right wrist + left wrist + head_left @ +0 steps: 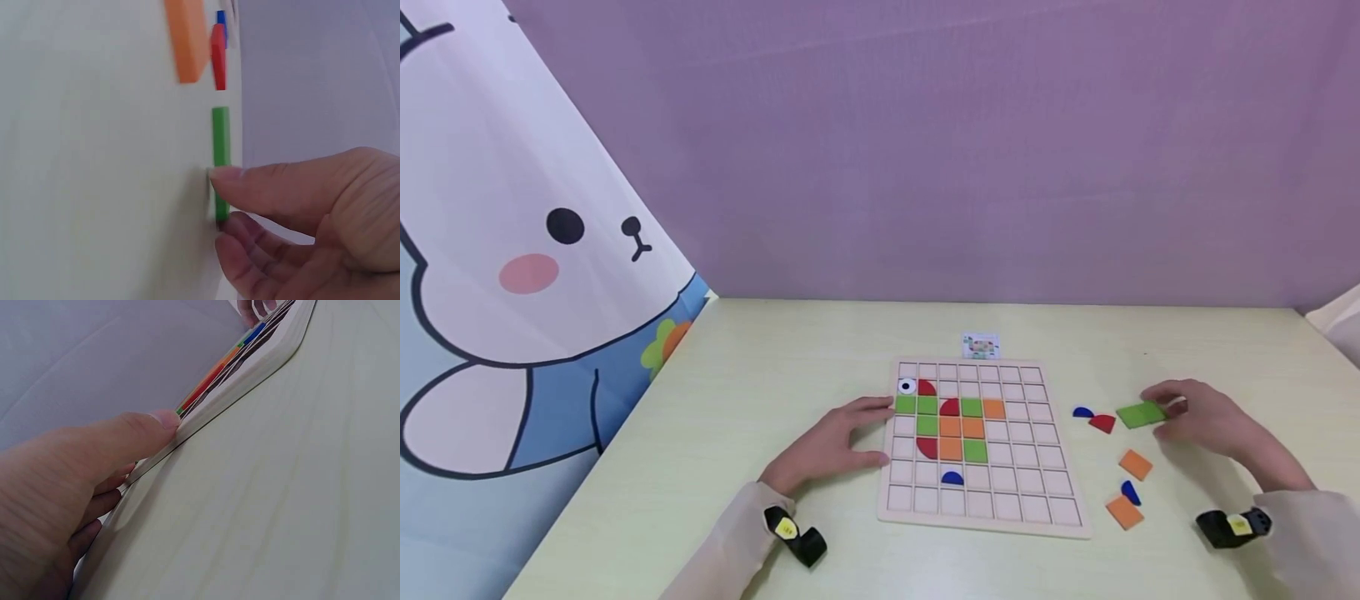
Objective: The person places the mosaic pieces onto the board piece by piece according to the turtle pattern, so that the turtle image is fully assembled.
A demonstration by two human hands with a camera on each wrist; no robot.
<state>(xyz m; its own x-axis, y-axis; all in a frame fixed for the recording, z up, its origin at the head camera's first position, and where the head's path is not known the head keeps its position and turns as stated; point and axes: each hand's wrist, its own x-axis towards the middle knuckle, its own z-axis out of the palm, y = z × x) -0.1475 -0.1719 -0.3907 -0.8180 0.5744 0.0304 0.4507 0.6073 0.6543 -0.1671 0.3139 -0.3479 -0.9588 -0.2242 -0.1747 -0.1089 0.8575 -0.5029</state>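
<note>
A grid board (1018, 479) lies on the table, bearing green, orange and red tiles, a blue half-round tile (952, 478) and a round eye tile (907, 386). My left hand (826, 446) rests at the board's left edge, fingers fairly straight. In the left wrist view its thumb (164, 420) touches the rim. To the right of the board, my right hand (1206, 421) pinches a green tile (1138, 415) by its near end. In the right wrist view the green tile (221, 137) sits between thumb and fingers, close to the tabletop.
Right of the board lie a blue half-round (1083, 412), a red quarter-round (1102, 424), an orange square (1136, 465), another blue half-round (1131, 492) and another orange square (1124, 512). A small picture card (981, 346) lies behind the board. A purple cloth (970, 167) hangs at the back.
</note>
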